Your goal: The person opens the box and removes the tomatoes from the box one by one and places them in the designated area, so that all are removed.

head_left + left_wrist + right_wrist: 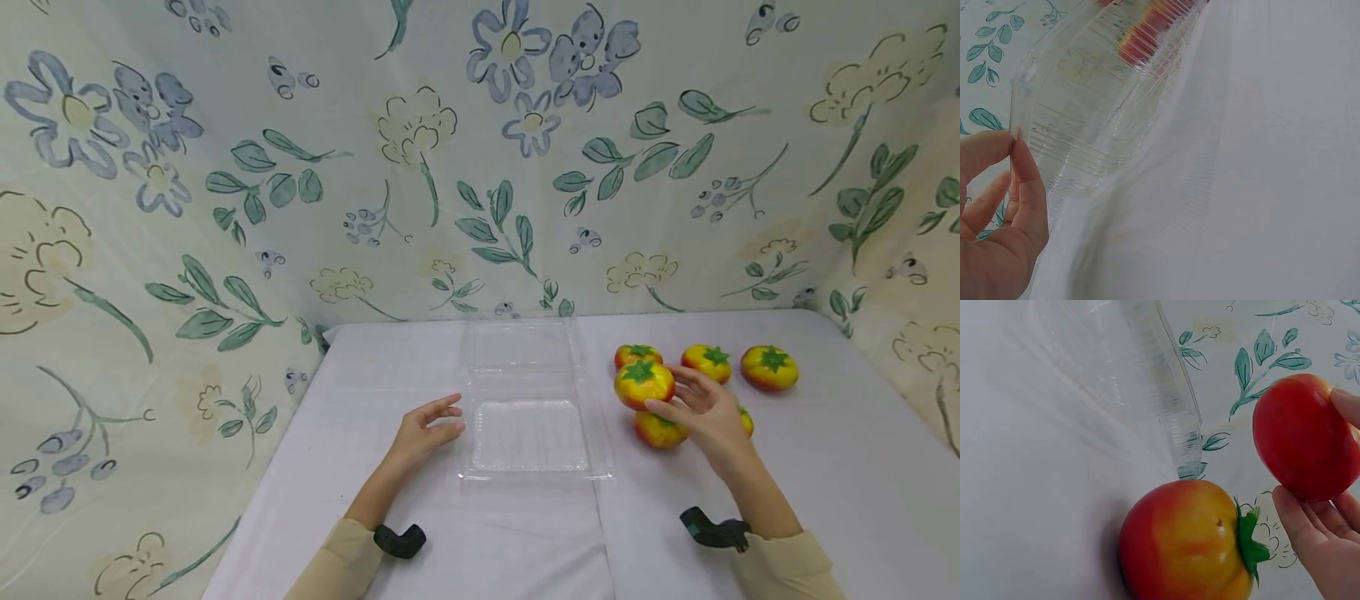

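Observation:
My right hand (708, 417) holds a red-and-yellow persimmon (643, 383) with a green leafy top, thumb on the near side and fingers around the far side. In the right wrist view this persimmon (1304, 437) shows its smooth red underside, above another persimmon (1188, 540) on the cloth. A clear plastic clamshell box (531, 435) lies with its lid folded back at the middle of the table. At its left edge is my left hand (423, 433), fingers loosely extended and fingertips right at the rim. The left wrist view shows the box (1085, 94) beside these fingertips.
Several more persimmons rest right of the box: one behind the held one (628, 353), a persimmon (707, 362) farther back, a persimmon (769, 368) at far right, and one partly hidden by my hand. White cloth (375, 367) covers the table; a floral curtain (420, 250) hangs behind.

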Demonstrator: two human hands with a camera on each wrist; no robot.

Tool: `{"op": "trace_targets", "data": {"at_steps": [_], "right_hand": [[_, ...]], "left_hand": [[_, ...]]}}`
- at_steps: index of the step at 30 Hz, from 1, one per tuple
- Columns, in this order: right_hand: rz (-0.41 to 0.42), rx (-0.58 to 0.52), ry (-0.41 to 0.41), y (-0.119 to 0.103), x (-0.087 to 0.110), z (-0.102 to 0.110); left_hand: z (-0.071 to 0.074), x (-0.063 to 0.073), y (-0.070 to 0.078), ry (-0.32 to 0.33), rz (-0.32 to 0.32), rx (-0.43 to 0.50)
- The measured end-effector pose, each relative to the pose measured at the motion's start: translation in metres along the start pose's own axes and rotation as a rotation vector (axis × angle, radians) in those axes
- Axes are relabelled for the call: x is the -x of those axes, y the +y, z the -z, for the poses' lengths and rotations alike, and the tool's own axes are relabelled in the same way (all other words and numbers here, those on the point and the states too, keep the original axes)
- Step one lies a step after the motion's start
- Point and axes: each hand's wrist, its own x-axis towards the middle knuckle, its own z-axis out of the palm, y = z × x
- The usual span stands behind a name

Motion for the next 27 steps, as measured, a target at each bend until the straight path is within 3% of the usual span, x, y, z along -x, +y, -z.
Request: {"op": "trace_targets", "data": {"at_steps": [16,21,27], "right_hand": [[0.019,-0.064,0.09,0.012,0.0,0.025],[0.016,-0.141,0.114,0.013,0.001,0.031],[-0.02,-0.111,0.13,0.014,0.003,0.037]], "left_hand": [[0.0,-0.001,0.001,-0.012,0.019,0.01],[0.0,0.005,0.015,-0.038,0.039,0.011],[0.0,-0.001,0.0,-0.017,0.03,0.022]]}}
